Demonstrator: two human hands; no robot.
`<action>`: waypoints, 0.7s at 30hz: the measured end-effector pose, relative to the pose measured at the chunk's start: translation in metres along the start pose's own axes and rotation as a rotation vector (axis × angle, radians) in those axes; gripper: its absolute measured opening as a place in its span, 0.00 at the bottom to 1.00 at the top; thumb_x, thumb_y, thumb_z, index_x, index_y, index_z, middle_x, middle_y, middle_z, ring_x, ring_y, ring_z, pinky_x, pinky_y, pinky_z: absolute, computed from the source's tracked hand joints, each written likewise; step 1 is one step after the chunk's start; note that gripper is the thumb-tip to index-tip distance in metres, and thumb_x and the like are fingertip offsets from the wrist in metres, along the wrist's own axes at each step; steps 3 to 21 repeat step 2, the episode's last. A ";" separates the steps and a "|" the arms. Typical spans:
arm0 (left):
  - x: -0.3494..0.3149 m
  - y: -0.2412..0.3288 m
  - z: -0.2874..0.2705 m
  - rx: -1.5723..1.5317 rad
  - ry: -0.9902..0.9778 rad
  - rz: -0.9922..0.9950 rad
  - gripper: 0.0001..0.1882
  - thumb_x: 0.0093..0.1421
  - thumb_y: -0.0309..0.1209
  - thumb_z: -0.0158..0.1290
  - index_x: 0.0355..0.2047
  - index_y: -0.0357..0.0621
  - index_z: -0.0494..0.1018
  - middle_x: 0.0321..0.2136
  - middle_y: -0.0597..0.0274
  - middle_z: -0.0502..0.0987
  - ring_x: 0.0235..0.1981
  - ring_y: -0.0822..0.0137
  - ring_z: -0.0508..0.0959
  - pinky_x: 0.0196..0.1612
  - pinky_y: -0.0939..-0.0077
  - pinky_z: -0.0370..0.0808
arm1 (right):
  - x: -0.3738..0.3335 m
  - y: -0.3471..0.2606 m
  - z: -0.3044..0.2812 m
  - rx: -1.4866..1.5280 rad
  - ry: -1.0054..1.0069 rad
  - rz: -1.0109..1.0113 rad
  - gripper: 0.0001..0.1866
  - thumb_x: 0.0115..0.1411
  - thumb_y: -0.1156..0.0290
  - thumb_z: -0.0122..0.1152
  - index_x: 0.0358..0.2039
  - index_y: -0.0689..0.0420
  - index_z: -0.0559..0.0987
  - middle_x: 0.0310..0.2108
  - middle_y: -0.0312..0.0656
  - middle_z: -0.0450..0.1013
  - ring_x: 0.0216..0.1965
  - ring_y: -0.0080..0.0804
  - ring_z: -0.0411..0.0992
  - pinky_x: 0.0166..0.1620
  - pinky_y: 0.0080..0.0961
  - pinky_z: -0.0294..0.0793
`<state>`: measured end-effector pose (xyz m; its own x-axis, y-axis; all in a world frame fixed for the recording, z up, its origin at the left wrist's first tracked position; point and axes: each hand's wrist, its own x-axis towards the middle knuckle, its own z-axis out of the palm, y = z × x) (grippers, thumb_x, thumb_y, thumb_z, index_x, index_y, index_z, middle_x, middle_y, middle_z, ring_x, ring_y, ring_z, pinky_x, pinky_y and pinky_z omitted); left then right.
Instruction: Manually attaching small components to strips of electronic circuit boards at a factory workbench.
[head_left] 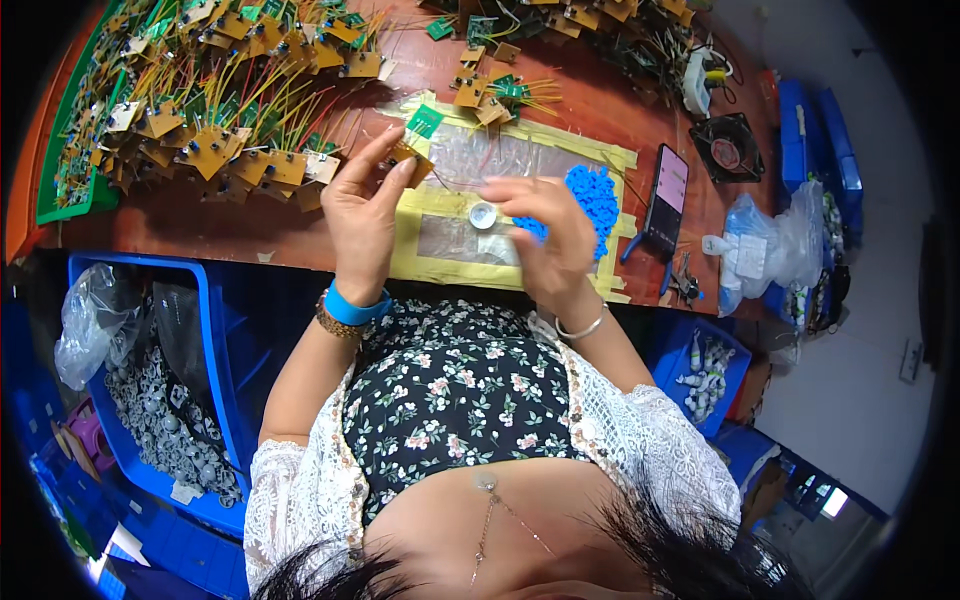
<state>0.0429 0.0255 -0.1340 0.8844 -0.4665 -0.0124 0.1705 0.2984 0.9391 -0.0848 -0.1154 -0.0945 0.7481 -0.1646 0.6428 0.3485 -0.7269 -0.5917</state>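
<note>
My left hand [362, 205] pinches an orange-brown circuit board [411, 160] between thumb and fingers, raised above the taped work area. A small green circuit board [424, 121] shows just past its fingertips. Over the middle of the mat my right hand [552, 235] is blurred by motion, so whether its fingers hold anything is unclear. Beside its fingertips lies a small round white cup-like piece [482, 215]. A pile of small blue parts [594, 205] is just right of that hand, partly covered by it.
Many wired circuit boards [215, 150] heap up at the far left. A phone [665, 200], a black fan [728, 148] and pliers [686, 280] occupy the right side. Below the table edge are blue bins [215, 350] of parts. Clear plastic bags [765, 250] hang right.
</note>
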 end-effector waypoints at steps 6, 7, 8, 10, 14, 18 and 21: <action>0.002 -0.005 -0.003 -0.010 0.008 -0.019 0.18 0.60 0.19 0.55 0.52 0.33 0.73 0.41 0.60 0.79 0.39 0.72 0.78 0.45 0.78 0.77 | -0.023 -0.003 -0.024 0.136 -0.104 0.185 0.23 0.69 0.52 0.45 0.45 0.61 0.75 0.38 0.45 0.79 0.41 0.43 0.77 0.48 0.37 0.70; 0.002 -0.005 -0.003 -0.010 0.008 -0.019 0.18 0.60 0.19 0.55 0.52 0.33 0.73 0.41 0.60 0.79 0.39 0.72 0.78 0.45 0.78 0.77 | -0.023 -0.003 -0.024 0.136 -0.104 0.185 0.23 0.69 0.52 0.45 0.45 0.61 0.75 0.38 0.45 0.79 0.41 0.43 0.77 0.48 0.37 0.70; 0.002 -0.005 -0.003 -0.010 0.008 -0.019 0.18 0.60 0.19 0.55 0.52 0.33 0.73 0.41 0.60 0.79 0.39 0.72 0.78 0.45 0.78 0.77 | -0.023 -0.003 -0.024 0.136 -0.104 0.185 0.23 0.69 0.52 0.45 0.45 0.61 0.75 0.38 0.45 0.79 0.41 0.43 0.77 0.48 0.37 0.70; 0.002 -0.005 -0.003 -0.010 0.008 -0.019 0.18 0.60 0.19 0.55 0.52 0.33 0.73 0.41 0.60 0.79 0.39 0.72 0.78 0.45 0.78 0.77 | -0.023 -0.003 -0.024 0.136 -0.104 0.185 0.23 0.69 0.52 0.45 0.45 0.61 0.75 0.38 0.45 0.79 0.41 0.43 0.77 0.48 0.37 0.70; 0.002 -0.005 -0.003 -0.010 0.008 -0.019 0.18 0.60 0.19 0.55 0.52 0.33 0.73 0.41 0.60 0.79 0.39 0.72 0.78 0.45 0.78 0.77 | -0.023 -0.003 -0.024 0.136 -0.104 0.185 0.23 0.69 0.52 0.45 0.45 0.61 0.75 0.38 0.45 0.79 0.41 0.43 0.77 0.48 0.37 0.70; 0.002 -0.005 -0.003 -0.010 0.008 -0.019 0.18 0.60 0.19 0.55 0.52 0.33 0.73 0.41 0.60 0.79 0.39 0.72 0.78 0.45 0.78 0.77 | -0.023 -0.003 -0.024 0.136 -0.104 0.185 0.23 0.69 0.52 0.45 0.45 0.61 0.75 0.38 0.45 0.79 0.41 0.43 0.77 0.48 0.37 0.70; 0.002 -0.005 -0.003 -0.010 0.008 -0.019 0.18 0.60 0.19 0.55 0.52 0.33 0.73 0.41 0.60 0.79 0.39 0.72 0.78 0.45 0.78 0.77 | -0.023 -0.003 -0.024 0.136 -0.104 0.185 0.23 0.69 0.52 0.45 0.45 0.61 0.75 0.38 0.45 0.79 0.41 0.43 0.77 0.48 0.37 0.70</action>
